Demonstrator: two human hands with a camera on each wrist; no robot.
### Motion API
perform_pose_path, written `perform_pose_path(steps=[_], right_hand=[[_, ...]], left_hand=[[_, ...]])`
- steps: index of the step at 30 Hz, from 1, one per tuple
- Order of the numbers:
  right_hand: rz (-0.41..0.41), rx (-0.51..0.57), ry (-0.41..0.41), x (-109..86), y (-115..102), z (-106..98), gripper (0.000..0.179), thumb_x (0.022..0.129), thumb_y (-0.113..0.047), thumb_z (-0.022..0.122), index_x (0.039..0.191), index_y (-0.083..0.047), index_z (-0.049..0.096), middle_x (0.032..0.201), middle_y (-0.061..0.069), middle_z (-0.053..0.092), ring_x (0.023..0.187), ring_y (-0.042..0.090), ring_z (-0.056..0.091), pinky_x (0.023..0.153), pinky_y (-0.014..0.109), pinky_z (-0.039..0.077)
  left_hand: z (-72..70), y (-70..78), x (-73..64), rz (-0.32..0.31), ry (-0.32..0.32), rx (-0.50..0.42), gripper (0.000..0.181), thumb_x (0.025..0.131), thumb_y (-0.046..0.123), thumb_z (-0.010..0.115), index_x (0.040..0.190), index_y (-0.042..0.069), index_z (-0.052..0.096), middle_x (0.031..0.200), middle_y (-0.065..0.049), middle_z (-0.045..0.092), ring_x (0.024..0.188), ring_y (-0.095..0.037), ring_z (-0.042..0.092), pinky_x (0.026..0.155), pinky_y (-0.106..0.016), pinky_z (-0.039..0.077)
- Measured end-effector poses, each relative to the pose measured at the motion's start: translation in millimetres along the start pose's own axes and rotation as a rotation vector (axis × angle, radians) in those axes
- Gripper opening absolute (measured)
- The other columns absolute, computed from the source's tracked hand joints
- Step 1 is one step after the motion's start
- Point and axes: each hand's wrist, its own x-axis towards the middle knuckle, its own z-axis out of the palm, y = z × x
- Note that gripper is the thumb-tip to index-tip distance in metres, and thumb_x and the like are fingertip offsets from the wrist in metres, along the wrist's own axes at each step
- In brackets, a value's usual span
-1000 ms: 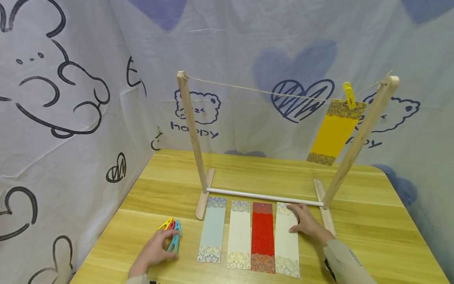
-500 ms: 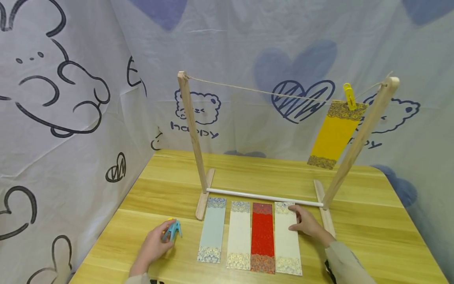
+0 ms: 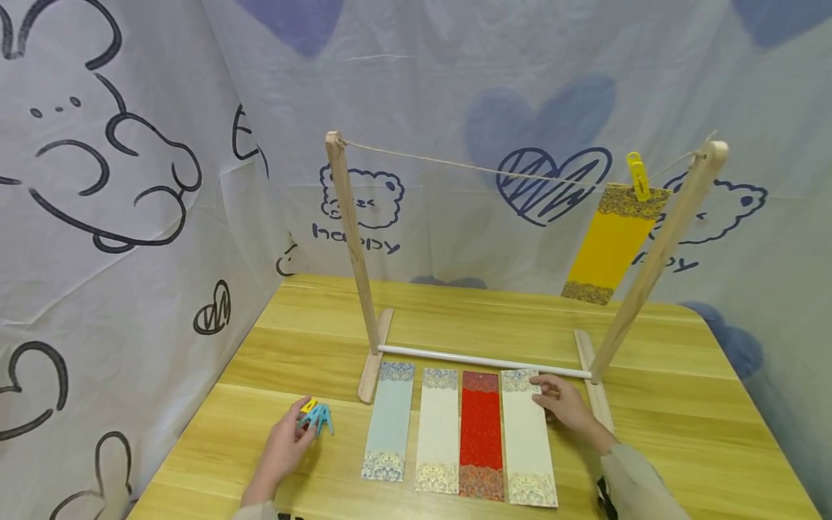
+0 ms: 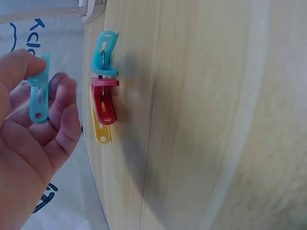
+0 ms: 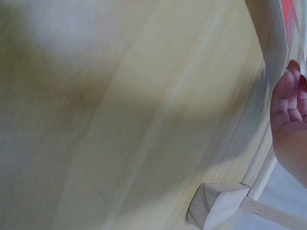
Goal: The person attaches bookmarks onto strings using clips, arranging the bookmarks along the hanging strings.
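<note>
My left hand (image 3: 281, 448) pinches a light blue clothespin (image 4: 39, 98) between thumb and fingers, above the table. Close by lie another blue clothespin (image 4: 104, 52), a red clothespin (image 4: 103, 100) and a yellow clothespin (image 4: 101, 130). The red one is hidden in the head view. My right hand (image 3: 567, 406) is at the upper right edge of a cream paper strip (image 3: 528, 440) with patterned ends, thumb and fingertips against its side. Left of it lie a red strip (image 3: 481, 430), another cream strip (image 3: 438, 433) and a pale blue strip (image 3: 391, 422).
Behind the strips stands a wooden frame (image 3: 354, 245) with a string (image 3: 455, 162) between its posts and a white rod (image 3: 481, 359) low down. A yellow strip (image 3: 614, 245) hangs at the right from a yellow clothespin (image 3: 639, 177). A printed cloth backs the table (image 3: 286, 354).
My left hand has taken up a blue clothespin from the group. The rightmost cream strip has turned slightly, its top shifting left and its bottom right; my right thumb has moved nearer the fingers.
</note>
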Motion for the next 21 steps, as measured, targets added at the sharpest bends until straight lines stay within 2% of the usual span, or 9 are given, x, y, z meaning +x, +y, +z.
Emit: perform_pose_path(steps=[2,5,10,17,21], right_hand=[[-0.001,0.018,0.019,-0.1,0.0,-0.7,0.029,0.084,0.004,0.056,0.111,0.013,0.05,0.084,0.011,0.043,0.047,0.009,0.042,0.041,0.026,0.043],[-0.064,0.018,0.046,-0.1,-0.6,-1.9,0.028,0.083,0.006,0.057,0.11,0.014,0.051,0.085,0.015,0.047,0.044,0.011,0.044,0.04,0.028,0.044],[-0.162,0.033,0.068,-0.7,-8.0,-1.9,0.028,0.084,0.005,0.057,0.108,0.017,0.051,0.086,0.022,0.05,0.041,0.015,0.045,0.038,0.031,0.044],[-0.081,0.074,0.086,-0.3,-19.2,-0.4,0.031,0.084,0.004,0.058,0.111,0.017,0.049,0.089,0.017,0.053,0.046,0.013,0.049,0.043,0.032,0.047],[-0.046,0.08,0.101,-0.1,-24.3,0.6,0.032,0.084,0.003,0.058,0.112,0.015,0.05,0.09,0.015,0.054,0.048,0.013,0.052,0.046,0.032,0.049]], left_hand=[[-0.1,2.2,0.8,-0.034,-0.008,-0.018,0.049,0.082,-0.002,0.057,0.126,-0.008,0.037,0.095,-0.017,0.057,0.059,-0.011,0.047,0.048,-0.021,0.042],[0.1,3.3,2.1,-0.065,0.009,-0.028,0.04,0.081,-0.001,0.059,0.116,-0.011,0.043,0.086,-0.013,0.058,0.06,-0.012,0.048,0.048,-0.021,0.041],[0.5,3.5,2.1,-0.07,0.071,-0.047,0.024,0.077,-0.002,0.064,0.098,-0.009,0.056,0.071,-0.005,0.051,0.056,-0.01,0.044,0.045,-0.019,0.039],[2.9,3.3,4.1,-0.008,0.168,-0.088,0.021,0.072,-0.004,0.069,0.091,-0.008,0.062,0.078,-0.008,0.052,0.06,-0.009,0.047,0.047,-0.017,0.042],[3.7,5.4,6.6,-0.025,0.185,-0.139,0.024,0.073,-0.001,0.071,0.094,-0.007,0.063,0.079,-0.009,0.057,0.062,-0.011,0.052,0.051,-0.018,0.045]])
